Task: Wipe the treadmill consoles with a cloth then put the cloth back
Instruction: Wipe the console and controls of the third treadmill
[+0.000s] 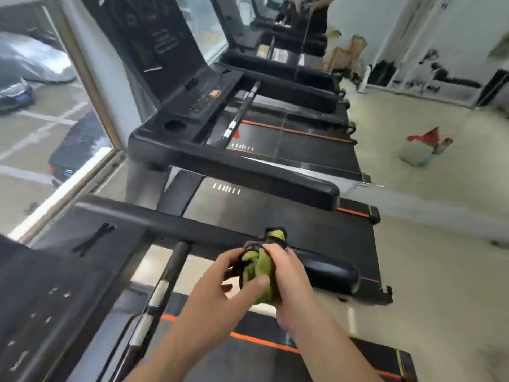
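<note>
Holding one crumpled yellow-green fabric cloth [260,267] with a dark patch, two bare hands meet low in the view. The left hand [220,282] has its grip closed on the cloth, fingers curled at the dark edge and thumb laid across the green folds. The right hand [286,274] also has its grip closed, fingers wrapped over the top of the cloth. The cloth sits in front of one black padded handrail [330,268] of the nearest treadmill; contact cannot be determined. Three black treadmills stand side by side along a window [41,106]. Two consoles are plainly visible: the near black console [41,299] at lower left and the second black console [198,97] beyond it. One grey container [416,155] stands on the pale floor [440,244].
</note>
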Motion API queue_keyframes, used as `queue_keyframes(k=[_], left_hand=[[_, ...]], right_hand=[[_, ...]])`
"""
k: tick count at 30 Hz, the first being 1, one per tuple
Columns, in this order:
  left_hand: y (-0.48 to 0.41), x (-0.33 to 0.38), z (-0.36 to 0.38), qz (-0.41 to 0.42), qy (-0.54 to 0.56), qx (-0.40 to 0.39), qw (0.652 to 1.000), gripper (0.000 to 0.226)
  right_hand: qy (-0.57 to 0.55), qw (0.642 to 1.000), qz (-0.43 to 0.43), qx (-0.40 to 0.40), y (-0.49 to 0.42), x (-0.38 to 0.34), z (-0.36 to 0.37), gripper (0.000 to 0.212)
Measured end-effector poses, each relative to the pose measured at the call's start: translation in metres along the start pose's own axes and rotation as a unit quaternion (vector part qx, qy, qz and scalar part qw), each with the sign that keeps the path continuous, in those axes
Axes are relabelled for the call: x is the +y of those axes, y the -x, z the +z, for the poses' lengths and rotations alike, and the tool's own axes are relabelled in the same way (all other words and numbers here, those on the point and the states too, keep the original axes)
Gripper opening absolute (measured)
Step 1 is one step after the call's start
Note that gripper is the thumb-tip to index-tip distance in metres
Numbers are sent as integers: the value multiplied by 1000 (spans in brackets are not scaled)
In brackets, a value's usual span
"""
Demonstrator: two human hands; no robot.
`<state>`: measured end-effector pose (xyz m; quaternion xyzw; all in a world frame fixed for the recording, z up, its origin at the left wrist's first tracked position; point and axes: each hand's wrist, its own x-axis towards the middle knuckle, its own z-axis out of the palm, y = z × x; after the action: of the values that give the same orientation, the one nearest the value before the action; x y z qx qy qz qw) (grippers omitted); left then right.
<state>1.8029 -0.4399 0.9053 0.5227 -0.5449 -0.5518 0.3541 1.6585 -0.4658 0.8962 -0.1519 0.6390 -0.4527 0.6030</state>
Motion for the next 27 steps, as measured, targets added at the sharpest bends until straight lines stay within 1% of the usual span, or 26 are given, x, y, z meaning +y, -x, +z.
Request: queue_keyframes(k=[4, 7, 9, 12, 14, 15, 19, 21, 22, 24, 26, 27], left_hand=[[-9, 15, 82, -17, -33, -33, 999, 74], [-16, 29, 157, -26, -48, -69, 996, 91], [-22, 40, 213, -30, -61, -87, 994, 96], [-30, 54, 287, -29, -76, -89, 993, 85], [-38, 61, 324, -41, -80, -87, 992, 78], [-41, 64, 338, -51, -79, -84, 992, 72], [-57, 78, 381, -80, -52, -78, 992, 23], [-71, 83, 396, -95, -24, -80, 992, 6], [-79, 87, 403, -104, -7, -79, 991, 6], [-98, 90, 418, -128, 26, -78, 988, 16], [-118, 91, 429, -151, 49, -78, 984, 25], [-130, 93, 434, -155, 56, -84, 983, 25]], right_hand=[[-66, 997, -16, 48, 6, -21, -79, 13], [-76, 995, -31, 60, 8, -41, -156, 10], [-62, 995, -38, 63, 7, -53, -213, 8], [-29, 997, -48, 50, 6, -69, -287, 12], [-14, 998, -41, 45, 7, -79, -325, 18], [-9, 998, -34, 44, 7, -82, -341, 20], [17, 999, -5, 52, -2, -101, -384, 32], [35, 998, -18, 58, -10, -112, -399, 28], [36, 997, -43, 56, -14, -116, -407, 22], [36, 994, -88, 59, -25, -126, -422, 15], [58, 989, -111, 74, -40, -137, -435, 16], [67, 988, -114, 77, -50, -143, -439, 18]])
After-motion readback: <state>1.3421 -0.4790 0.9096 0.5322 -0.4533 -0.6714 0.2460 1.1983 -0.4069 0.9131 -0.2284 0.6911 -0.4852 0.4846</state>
